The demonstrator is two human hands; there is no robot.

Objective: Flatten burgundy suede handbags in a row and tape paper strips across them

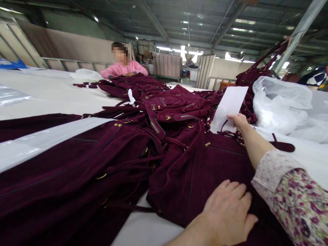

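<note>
Left hand (225, 210) rests open on a maroon bag (220, 160); the right hand (239, 123) grips paper (230, 102) narrowly, clear plastic (279, 106) to its right, heaped bags (174, 102) left.

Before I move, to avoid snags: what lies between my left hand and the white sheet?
In the head view: a maroon bag, its dark zip running across.

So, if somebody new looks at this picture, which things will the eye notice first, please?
Probably the heap of dark wine-red bags, spread across the middle and left of the table. Next, the bright white sheet in the right hand, standing out against them, while the left hand lies on the nearest bag. Then the pink top of a person across the table.
</note>
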